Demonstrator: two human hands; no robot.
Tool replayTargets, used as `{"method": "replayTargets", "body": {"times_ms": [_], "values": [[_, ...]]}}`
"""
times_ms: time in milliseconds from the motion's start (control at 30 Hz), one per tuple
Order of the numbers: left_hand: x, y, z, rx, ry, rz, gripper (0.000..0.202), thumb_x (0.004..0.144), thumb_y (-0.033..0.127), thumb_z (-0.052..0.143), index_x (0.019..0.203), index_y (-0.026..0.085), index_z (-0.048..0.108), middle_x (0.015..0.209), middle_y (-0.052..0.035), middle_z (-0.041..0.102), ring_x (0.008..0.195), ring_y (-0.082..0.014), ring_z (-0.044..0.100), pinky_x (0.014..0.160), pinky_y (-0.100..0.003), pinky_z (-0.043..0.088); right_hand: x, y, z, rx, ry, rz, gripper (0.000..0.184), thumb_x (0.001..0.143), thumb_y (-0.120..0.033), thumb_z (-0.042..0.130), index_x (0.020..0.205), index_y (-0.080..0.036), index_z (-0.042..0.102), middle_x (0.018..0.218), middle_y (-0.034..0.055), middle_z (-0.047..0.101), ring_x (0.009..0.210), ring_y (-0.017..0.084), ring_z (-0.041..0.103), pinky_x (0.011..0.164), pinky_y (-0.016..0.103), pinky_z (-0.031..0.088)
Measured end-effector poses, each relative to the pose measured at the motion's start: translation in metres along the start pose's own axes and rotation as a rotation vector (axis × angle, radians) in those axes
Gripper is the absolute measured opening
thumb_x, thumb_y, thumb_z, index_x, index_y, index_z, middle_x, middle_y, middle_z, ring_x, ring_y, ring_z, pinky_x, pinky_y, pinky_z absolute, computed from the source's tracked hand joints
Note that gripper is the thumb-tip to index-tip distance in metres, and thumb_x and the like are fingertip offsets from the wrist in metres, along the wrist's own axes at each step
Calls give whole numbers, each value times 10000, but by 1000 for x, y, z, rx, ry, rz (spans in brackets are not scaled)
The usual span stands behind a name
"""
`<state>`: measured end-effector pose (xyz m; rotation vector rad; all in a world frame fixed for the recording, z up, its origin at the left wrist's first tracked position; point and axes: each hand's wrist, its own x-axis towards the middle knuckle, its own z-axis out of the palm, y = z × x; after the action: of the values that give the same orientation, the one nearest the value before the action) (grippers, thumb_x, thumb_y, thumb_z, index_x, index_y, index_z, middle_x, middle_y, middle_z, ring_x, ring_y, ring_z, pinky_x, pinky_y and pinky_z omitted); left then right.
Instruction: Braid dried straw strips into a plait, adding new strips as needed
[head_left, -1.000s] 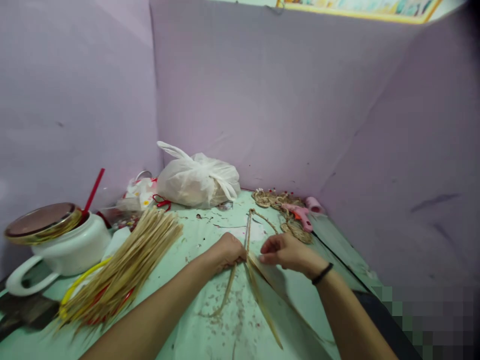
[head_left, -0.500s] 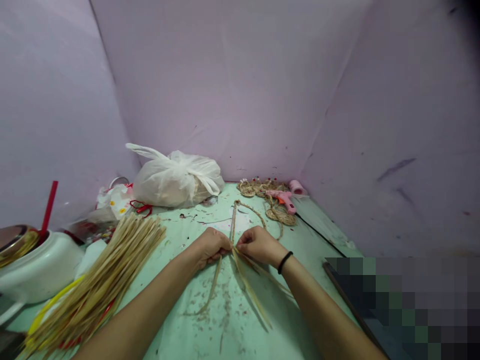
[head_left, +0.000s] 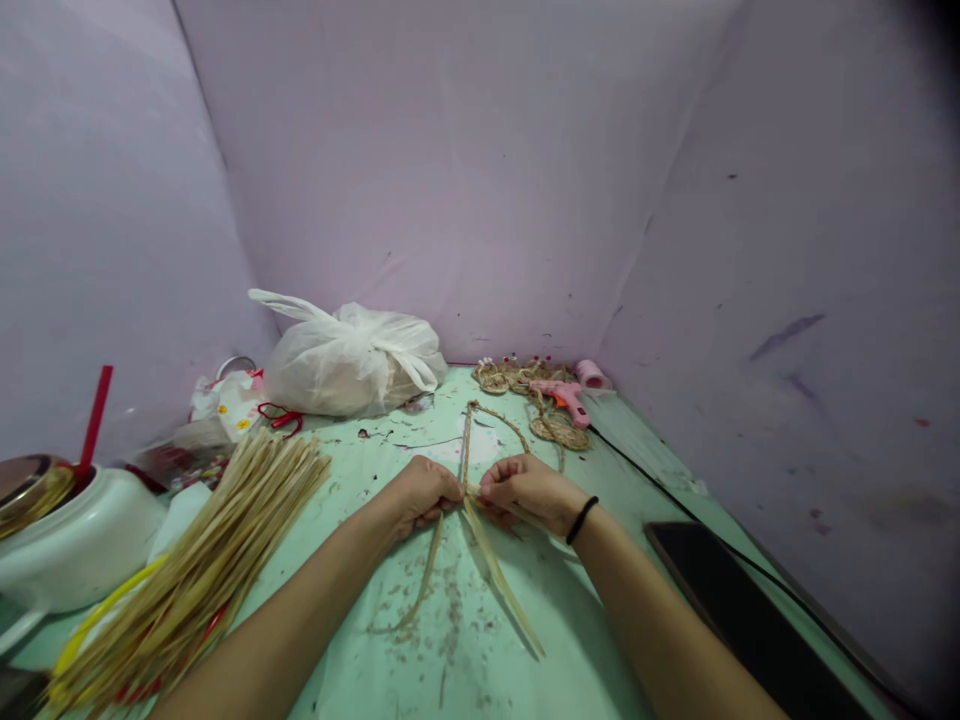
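My left hand [head_left: 421, 492] and my right hand [head_left: 526, 490] meet at the middle of the green table [head_left: 480, 660], both closed in a pinch on a braid of dried straw strips [head_left: 466, 440]. The woven part runs away from my hands toward the back. Loose strip ends [head_left: 501, 580] trail toward me across the tabletop. A black band sits on my right wrist.
A bundle of dried straw strips [head_left: 202, 560] lies at the left beside a white pot [head_left: 71, 540]. A tied white plastic bag [head_left: 349, 360] sits at the back. A pink glue gun [head_left: 561, 397] lies on coiled braids [head_left: 559, 432]. A dark flat slab [head_left: 735, 620] lies at the right. Purple walls enclose the table.
The view has swung left and down. My right hand has moved in toward my left and closed on the strips where they cross. The left hand has kept its grip.
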<state>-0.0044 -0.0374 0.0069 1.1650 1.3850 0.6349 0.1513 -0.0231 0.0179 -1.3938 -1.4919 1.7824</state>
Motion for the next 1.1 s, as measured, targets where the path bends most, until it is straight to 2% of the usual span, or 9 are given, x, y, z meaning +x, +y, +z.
{"method": "replayTargets", "body": {"times_ms": [167,367,567,800,1100], "values": [[2,-1,-1,2,9,-11,210,535,294,576,472,161,426,380,67,355,293,-27,237,316,-188,104,0,3,-3,32,-109,37,87,622,-131,527,536,-124,523,420,-10,532,333,60,425,352,175,343],[4,-5,-1,-14,-8,30,152,537,265,537,484,154,449,389,62,368,290,-28,237,307,-183,115,3,6,4,41,-42,95,64,595,-71,501,573,-131,502,439,-2,554,359,85,493,374,188,415],[4,-4,-1,-24,6,7,106,529,239,526,504,146,482,386,59,377,290,-33,245,296,-181,115,0,1,9,46,26,78,209,596,-11,487,727,-172,459,379,-53,511,313,86,459,337,174,389],[3,-3,1,-54,20,19,98,516,236,525,512,141,503,368,61,377,279,-33,242,285,-181,112,0,3,11,78,71,73,96,644,-39,509,620,-130,521,417,-27,526,361,80,506,391,189,444],[4,-5,1,-67,17,25,84,514,221,525,506,140,502,366,58,383,273,-33,243,285,-183,110,-1,6,13,75,49,106,150,715,-116,534,570,-114,573,430,-13,545,346,63,486,409,185,449]]}}
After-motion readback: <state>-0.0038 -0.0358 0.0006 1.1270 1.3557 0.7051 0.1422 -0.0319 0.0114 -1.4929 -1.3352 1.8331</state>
